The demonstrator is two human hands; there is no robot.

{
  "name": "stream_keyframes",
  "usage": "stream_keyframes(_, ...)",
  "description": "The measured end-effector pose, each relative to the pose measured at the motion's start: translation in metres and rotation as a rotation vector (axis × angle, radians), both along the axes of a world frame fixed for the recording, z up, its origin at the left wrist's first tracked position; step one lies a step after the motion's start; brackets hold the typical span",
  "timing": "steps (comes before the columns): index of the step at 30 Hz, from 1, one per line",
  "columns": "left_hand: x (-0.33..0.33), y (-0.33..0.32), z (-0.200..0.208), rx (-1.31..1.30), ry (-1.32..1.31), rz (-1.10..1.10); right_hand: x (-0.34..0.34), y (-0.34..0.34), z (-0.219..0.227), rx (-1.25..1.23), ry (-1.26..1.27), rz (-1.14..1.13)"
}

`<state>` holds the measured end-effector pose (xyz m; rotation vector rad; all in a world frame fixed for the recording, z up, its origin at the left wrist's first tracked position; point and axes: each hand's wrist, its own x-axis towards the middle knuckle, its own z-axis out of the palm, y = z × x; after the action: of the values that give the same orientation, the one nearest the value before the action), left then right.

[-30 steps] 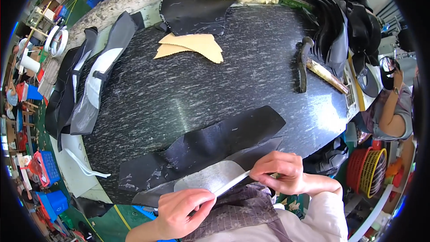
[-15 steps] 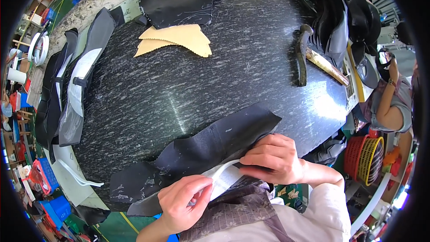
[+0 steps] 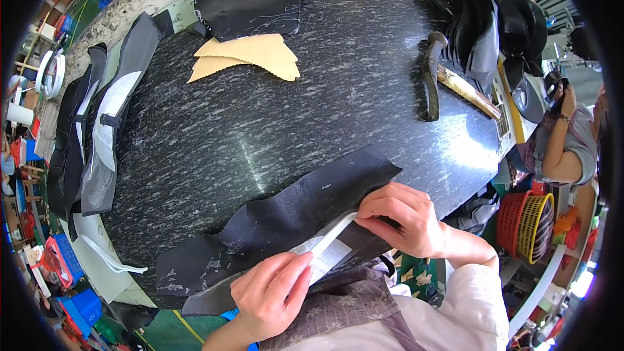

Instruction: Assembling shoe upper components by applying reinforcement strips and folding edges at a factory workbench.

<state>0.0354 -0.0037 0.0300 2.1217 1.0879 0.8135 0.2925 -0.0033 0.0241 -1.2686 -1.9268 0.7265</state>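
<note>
A long black leather piece (image 3: 292, 205) lies along the near edge of the dark speckled table, its near side folded over toward me. Between my hands a narrow white strip (image 3: 334, 233) runs straight above a white patch (image 3: 330, 260) on the leather. The fingers of my left hand (image 3: 272, 291) are closed at the strip's lower left end, over the leather's near edge. My right hand (image 3: 404, 220) pinches the upper right end between thumb and fingers, close to the leather's right part. Leather under my palms is hidden.
Two tan zigzag-edged pieces (image 3: 244, 55) lie beneath a black piece (image 3: 250, 6) at the back. A hammer (image 3: 448, 78) rests at the right, near stacked black pieces (image 3: 468, 19). More leather pieces (image 3: 107, 117) lie left, above a loose white strip (image 3: 114, 257). A person (image 3: 565, 136) is at the right.
The white strip, curved before, now runs straight between my hands. My right hand has moved slightly up, and more of the white patch shows.
</note>
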Motion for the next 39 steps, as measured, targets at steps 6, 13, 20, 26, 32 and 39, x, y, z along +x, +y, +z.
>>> stream_keyframes(6,0.005,-0.004,-0.004,0.095,0.047,0.028,-0.003,0.008,-0.002,0.1,-0.061,-0.025)
stream_keyframes(13,0.007,-0.002,0.003,-0.072,0.037,0.082,-0.002,0.026,0.016,-0.075,-0.229,0.038)
stream_keyframes(20,0.004,0.004,0.005,-0.199,-0.003,0.102,0.0,0.033,-0.006,0.595,-0.474,0.416)
stream_keyframes(26,0.003,0.008,0.004,-0.281,-0.026,0.12,-0.015,0.024,0.001,0.558,-0.452,0.554)
stream_keyframes(32,-0.023,-0.009,0.015,-0.217,-0.033,0.22,-0.023,0.021,-0.001,0.457,-0.406,0.569)
stream_keyframes(39,-0.028,-0.002,0.006,-0.227,-0.134,0.235,-0.034,0.02,-0.001,0.5,-0.479,0.527)
